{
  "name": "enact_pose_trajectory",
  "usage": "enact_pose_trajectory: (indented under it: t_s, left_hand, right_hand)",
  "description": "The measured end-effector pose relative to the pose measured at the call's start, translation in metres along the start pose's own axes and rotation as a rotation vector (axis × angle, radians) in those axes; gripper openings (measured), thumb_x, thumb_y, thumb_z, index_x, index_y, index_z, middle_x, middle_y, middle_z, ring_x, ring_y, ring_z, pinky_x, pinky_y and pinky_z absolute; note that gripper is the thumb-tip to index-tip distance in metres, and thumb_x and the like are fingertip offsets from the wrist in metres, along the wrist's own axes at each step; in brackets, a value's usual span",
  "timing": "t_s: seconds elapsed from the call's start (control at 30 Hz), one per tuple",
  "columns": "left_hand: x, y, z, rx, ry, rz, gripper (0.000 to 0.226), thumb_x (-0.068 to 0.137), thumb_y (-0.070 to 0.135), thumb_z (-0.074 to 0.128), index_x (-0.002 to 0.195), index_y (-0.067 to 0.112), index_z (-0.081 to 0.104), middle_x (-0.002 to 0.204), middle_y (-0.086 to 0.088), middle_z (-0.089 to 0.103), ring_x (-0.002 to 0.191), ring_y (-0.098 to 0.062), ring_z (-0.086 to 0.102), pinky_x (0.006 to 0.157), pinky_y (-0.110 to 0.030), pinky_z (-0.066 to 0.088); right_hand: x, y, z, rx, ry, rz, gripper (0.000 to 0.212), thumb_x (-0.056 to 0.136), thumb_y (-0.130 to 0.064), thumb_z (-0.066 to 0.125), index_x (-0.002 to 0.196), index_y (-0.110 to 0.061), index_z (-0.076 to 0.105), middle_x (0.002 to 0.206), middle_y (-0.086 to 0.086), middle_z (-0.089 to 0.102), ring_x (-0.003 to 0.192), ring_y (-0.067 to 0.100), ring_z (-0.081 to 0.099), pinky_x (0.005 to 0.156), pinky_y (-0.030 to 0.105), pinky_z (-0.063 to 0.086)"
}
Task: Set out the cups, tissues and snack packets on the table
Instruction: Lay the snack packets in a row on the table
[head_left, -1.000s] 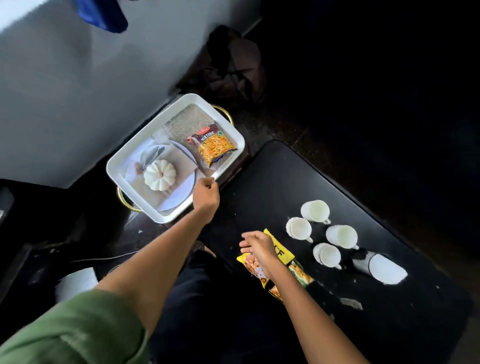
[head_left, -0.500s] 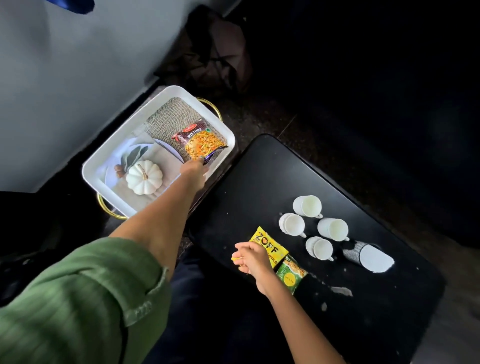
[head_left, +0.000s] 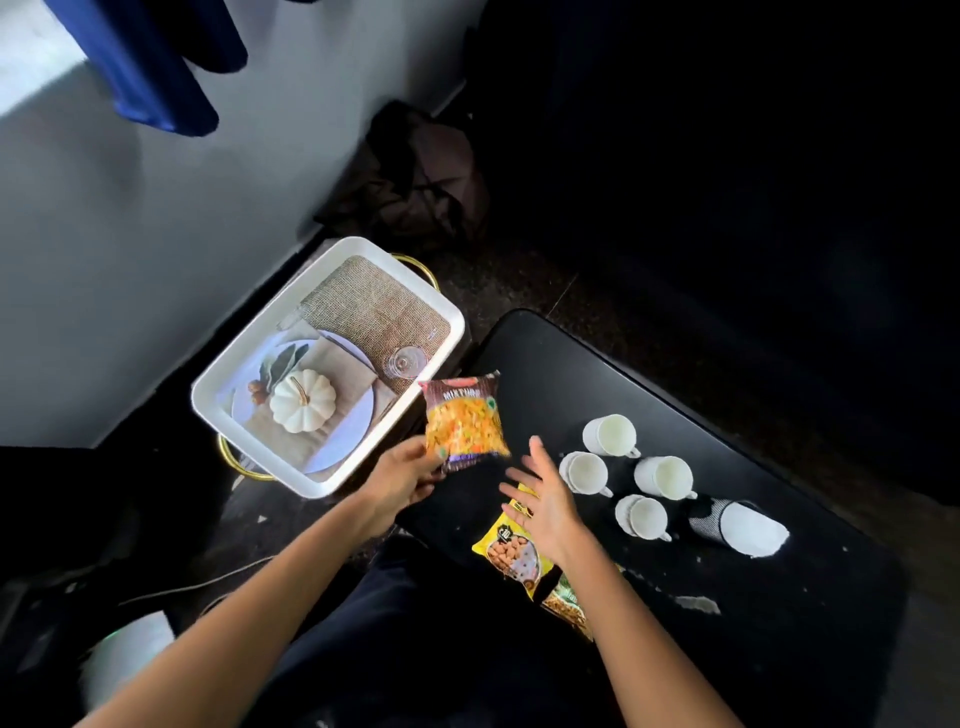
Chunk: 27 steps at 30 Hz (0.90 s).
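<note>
You are well into the job, by the look of the black table (head_left: 545, 364). Four white cups (head_left: 609, 435) stand in a loose cluster toward its far long edge, each upright with its handle out. Just beside them, further toward the table's right end, a dark holder with something white showing (head_left: 737, 525) lies on its side; that may be the tissues, though I cannot tell for certain. Two snack packets are down at the near edge: a yellow packet (head_left: 511, 553) partly under your right forearm, and a green packet (head_left: 566, 603) touching it, partly hidden. Your left hand (head_left: 402, 475) pinches the lower edge of the orange packet (head_left: 462, 421), holding it upright in the air over the table's left end, between the white tray (head_left: 332, 483) and the cups. Your right hand (head_left: 543, 499) is spread flat with straight fingers, gripping nothing, hovering above the yellow packet and angled toward the one coming in. What seems left is to lay this orange packet down near the other two. The tray, just off the table's left end, appears to hold no further packets; only its printed picture of a pumpkin on a plate shows inside. A few pale scraps (head_left: 698, 604) lie on the table toward its near right corner.
</note>
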<state>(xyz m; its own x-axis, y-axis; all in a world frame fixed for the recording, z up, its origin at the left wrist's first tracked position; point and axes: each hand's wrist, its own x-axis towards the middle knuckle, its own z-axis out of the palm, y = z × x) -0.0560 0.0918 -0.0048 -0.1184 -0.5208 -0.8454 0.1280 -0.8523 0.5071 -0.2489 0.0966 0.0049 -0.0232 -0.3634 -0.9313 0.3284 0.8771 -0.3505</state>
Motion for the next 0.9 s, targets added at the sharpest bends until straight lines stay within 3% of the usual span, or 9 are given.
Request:
enact_pose_trajectory:
  t_s: [0.13,0.23,0.37,0.57,0.63,0.73,0.8,0.9]
  left_hand:
    - [-0.012,-0.017,0.004,0.203,-0.153,-0.037,0.008,0.093,0.022,0.059,0.098,0.022,0.065,0.085,0.007,0.065,0.077,-0.007,0.055,0.070,-0.020,0.042]
    - [-0.016,-0.015,0.011,0.344,-0.186,-0.120,0.005,0.092,0.028,0.060,0.094,0.025,0.063,0.093,0.005,0.063,0.087,-0.010,0.056,0.081,-0.028,0.039]
    - [-0.016,-0.012,0.020,0.319,-0.287,-0.150,0.053,0.075,0.054,0.060,0.121,0.030,0.053,0.120,0.002,0.060,0.113,-0.019,0.055,0.090,-0.036,0.042]
    - [-0.011,-0.014,0.047,0.206,-0.222,-0.006,0.027,0.082,0.024,0.071,0.107,0.014,0.069,0.106,-0.013,0.072,0.101,-0.032,0.068,0.095,-0.049,0.051]
    - [-0.011,-0.014,0.052,0.237,-0.236,0.015,0.020,0.084,0.017,0.071,0.104,0.013,0.070,0.102,-0.014,0.073,0.092,-0.029,0.070,0.088,-0.043,0.056]
    - [-0.011,-0.020,0.062,0.335,-0.280,0.008,0.015,0.085,0.015,0.069,0.100,0.014,0.070,0.096,-0.011,0.074,0.077,-0.020,0.072,0.074,-0.032,0.059]
    - [-0.012,-0.026,0.069,0.378,-0.292,-0.022,0.017,0.085,0.016,0.070,0.101,0.012,0.069,0.098,-0.011,0.073,0.080,-0.022,0.072,0.078,-0.036,0.059]
    - [-0.010,-0.042,0.081,0.372,-0.317,-0.077,0.041,0.077,0.027,0.076,0.112,0.008,0.064,0.108,-0.016,0.071,0.102,-0.034,0.067,0.095,-0.051,0.051]
  right_hand:
    - [-0.002,0.004,-0.003,-0.020,-0.075,-0.023,0.027,0.084,-0.022,0.067,0.108,-0.011,0.062,0.107,0.011,0.065,0.097,0.022,0.059,0.076,0.034,0.049]
    - [-0.004,0.012,-0.013,-0.019,-0.002,-0.068,0.019,0.085,-0.011,0.066,0.103,-0.007,0.064,0.096,0.010,0.070,0.091,0.023,0.064,0.084,0.039,0.051]
    - [-0.014,0.024,-0.031,-0.039,-0.030,-0.095,0.016,0.088,-0.010,0.062,0.104,-0.007,0.064,0.096,0.011,0.072,0.093,0.026,0.067,0.087,0.041,0.052]
    - [-0.033,0.047,-0.043,0.080,-0.105,-0.135,0.020,0.085,0.001,0.061,0.100,-0.012,0.063,0.089,0.008,0.072,0.084,0.022,0.066,0.076,0.037,0.053]
    - [-0.036,0.053,-0.048,0.126,-0.096,-0.129,0.022,0.084,-0.002,0.061,0.100,-0.017,0.061,0.090,0.007,0.070,0.085,0.021,0.064,0.076,0.035,0.051]
    - [-0.038,0.062,-0.059,0.189,-0.097,-0.146,0.020,0.082,-0.014,0.067,0.102,-0.018,0.064,0.099,0.008,0.071,0.097,0.026,0.064,0.092,0.044,0.048]
    - [-0.037,0.066,-0.064,0.184,-0.040,-0.168,0.023,0.080,-0.017,0.072,0.101,-0.014,0.067,0.104,0.011,0.072,0.103,0.029,0.065,0.098,0.048,0.048]
    - [-0.038,0.074,-0.075,0.173,0.072,-0.216,0.027,0.079,-0.018,0.074,0.104,-0.009,0.067,0.103,0.015,0.073,0.096,0.030,0.069,0.085,0.044,0.056]
